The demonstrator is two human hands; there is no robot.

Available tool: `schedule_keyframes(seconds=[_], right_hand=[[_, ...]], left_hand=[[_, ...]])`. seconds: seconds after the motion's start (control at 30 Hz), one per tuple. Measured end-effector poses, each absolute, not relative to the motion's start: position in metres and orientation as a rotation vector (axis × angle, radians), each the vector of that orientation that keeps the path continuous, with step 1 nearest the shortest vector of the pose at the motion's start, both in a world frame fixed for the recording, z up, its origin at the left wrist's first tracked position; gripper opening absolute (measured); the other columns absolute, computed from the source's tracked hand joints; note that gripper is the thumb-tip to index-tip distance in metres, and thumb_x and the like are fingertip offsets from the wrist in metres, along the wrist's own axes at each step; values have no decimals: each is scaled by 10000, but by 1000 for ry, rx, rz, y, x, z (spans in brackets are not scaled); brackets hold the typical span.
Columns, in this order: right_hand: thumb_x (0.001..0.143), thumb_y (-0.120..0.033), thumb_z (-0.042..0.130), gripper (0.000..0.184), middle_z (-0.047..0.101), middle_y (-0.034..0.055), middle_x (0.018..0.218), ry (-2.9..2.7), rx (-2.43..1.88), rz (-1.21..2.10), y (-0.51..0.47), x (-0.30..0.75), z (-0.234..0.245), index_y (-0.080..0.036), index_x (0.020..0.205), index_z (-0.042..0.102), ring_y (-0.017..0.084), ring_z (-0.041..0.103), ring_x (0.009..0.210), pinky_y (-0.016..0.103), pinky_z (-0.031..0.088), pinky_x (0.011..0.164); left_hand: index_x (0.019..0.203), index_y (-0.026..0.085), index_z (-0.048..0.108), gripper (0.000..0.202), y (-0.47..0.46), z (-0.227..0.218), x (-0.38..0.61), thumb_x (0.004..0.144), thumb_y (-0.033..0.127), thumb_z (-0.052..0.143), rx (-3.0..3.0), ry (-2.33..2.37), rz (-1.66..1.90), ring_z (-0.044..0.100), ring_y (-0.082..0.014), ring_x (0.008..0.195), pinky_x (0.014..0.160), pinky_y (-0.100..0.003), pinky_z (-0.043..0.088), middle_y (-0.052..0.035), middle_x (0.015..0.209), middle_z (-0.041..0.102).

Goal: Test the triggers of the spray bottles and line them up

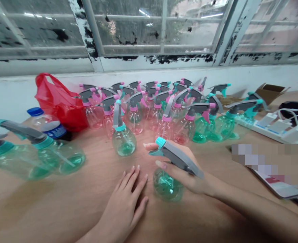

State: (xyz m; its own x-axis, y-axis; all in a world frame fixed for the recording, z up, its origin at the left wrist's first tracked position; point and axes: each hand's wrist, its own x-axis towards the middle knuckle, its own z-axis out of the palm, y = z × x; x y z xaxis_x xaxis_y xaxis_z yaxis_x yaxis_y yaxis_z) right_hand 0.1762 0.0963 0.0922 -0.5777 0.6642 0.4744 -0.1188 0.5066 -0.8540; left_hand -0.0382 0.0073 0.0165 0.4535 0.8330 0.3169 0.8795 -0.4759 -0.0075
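My right hand (189,168) grips a green spray bottle (167,187) round its neck, under the grey trigger head with turquoise nozzle. The thumb lies across the near side; most of the other fingers are hidden behind the bottle. This bottle appears to stand upright on the wooden table (93,206). To its left, my left hand (125,199) rests palm down, fingers stretched out, holding nothing. Just beyond the left fingertips stands another green spray bottle (124,141). Two more green bottles stand at the far left, the nearer one (71,160) reaching toward the table's middle.
Several pink and green spray bottles (136,121) crowd together along the wall below the window. A red plastic bag (60,104) and a blue-capped bottle (36,116) are at the left. At the right are a white power strip (270,128), a phone (277,185) and an open cardboard box (270,92).
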Motion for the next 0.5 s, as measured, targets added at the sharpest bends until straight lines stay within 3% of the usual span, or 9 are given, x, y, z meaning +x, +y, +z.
schedule_keyframes(seconds=[0.13,0.3,0.5], right_hand=[[880,-179,571,289,659,34,1016,-1889,-452,1165,97,176,96,-254,1159,588,178,665,874,348,552,825],[876,-247,594,54,642,6,784,-1922,-600,1049,95,180,103,-216,918,604,159,633,707,277,512,639],[880,-256,599,76,639,-1,775,-1921,-612,1032,96,179,103,-228,944,627,156,623,709,299,521,681]], left_hand=[[1388,167,498,438,7,15,-38,973,296,442,-2518,-1496,-429,448,-328,1324,1038,-525,411,-151,1466,458],[1379,165,503,437,7,16,-37,961,288,464,-2507,-1495,-396,457,-323,1318,1030,-520,422,-161,1458,465],[1373,159,507,438,6,18,-37,959,295,464,-2515,-1503,-378,447,-330,1324,1024,-527,427,-171,1453,468]])
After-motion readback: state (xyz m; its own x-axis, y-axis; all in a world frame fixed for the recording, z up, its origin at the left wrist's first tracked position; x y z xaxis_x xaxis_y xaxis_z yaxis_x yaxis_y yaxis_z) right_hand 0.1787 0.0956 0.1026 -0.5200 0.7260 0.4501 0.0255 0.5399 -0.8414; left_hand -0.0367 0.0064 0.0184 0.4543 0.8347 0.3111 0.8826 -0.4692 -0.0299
